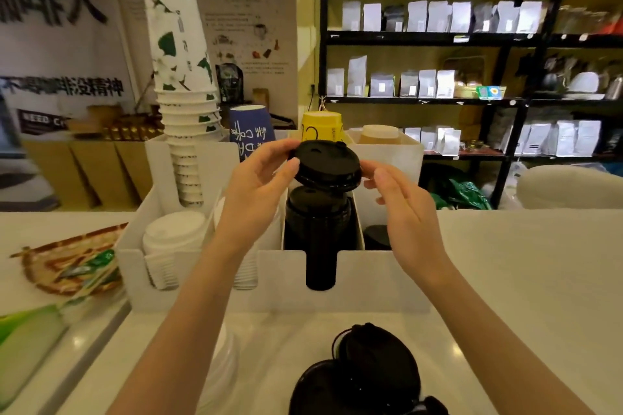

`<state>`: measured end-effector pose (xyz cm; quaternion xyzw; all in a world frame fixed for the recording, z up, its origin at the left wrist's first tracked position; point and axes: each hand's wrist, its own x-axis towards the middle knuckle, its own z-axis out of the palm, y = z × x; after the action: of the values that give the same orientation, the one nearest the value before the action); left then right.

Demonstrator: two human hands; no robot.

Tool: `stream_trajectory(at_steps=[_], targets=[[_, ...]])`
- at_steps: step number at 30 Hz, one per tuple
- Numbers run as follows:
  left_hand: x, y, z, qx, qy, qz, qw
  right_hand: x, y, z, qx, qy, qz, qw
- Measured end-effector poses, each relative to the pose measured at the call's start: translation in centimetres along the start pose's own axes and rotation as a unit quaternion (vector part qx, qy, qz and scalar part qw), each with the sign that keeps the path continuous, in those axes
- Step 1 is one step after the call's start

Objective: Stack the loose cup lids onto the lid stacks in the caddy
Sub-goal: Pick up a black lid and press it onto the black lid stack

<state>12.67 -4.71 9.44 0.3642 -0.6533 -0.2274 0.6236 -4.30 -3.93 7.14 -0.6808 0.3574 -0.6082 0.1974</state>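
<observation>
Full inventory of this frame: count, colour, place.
caddy: one, white, on counter
held lid: one, black, above middle compartment
black lid stack: one, black, middle compartment
white lid stack: one, white, left compartment
loose lids: several, black, counter nearest camera
cup stack: one, white and green, caddy's back left
blue cup: one, caddy's back
yellow cup: one, caddy's back
shelf: one, black, right background
left hand: pinches held lid
right hand: straight fingers touch its rim

Black shelving (435,39) with pouches, postered wall (236,10), white counter (539,263)
</observation>
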Motion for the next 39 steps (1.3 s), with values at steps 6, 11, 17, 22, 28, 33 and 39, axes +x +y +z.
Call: stream_trajectory(at_steps=[6, 11, 17, 22, 28, 33, 39], targets=[[0.2, -2.4, 0.5, 0.093, -0.029, -0.036, 0.995, -0.1, 1.5, 0.4, -0.061, -0.018, 0.024, 0.998], [0.0, -3.2, 0.7, 0.124, -0.085, -0.078, 0.986, -0.4, 2.2, 0.7, -0.105, -0.025, 0.036, 0.994], [-0.2, -3.5, 1.0, 0.161, -0.110, -0.077, 0.978, -0.5, 2.3, 0.8, -0.154, -0.020, 0.026, 0.988], [-0.2, -3.1, 0.9, 0.162, -0.119, -0.085, 0.976, -0.7, 2.1, 0.7, -0.158, -0.013, 0.022, 0.987], [-0.2, -2.9, 1.0, 0.168, -0.131, -0.096, 0.972, -0.9, 2.1, 0.7, -0.172, -0.040, 0.031, 0.984], [-0.5, -2.9, 1.6, 0.161, -0.130, -0.095, 0.974, -0.7, 2.2, 0.6, -0.202, -0.049, 0.026, 0.978], [-0.5, -3.8, 2.0, 0.219, -0.113, -0.105, 0.963, -1.0, 2.2, 0.9, -0.243, -0.049, 0.000, 0.969]])
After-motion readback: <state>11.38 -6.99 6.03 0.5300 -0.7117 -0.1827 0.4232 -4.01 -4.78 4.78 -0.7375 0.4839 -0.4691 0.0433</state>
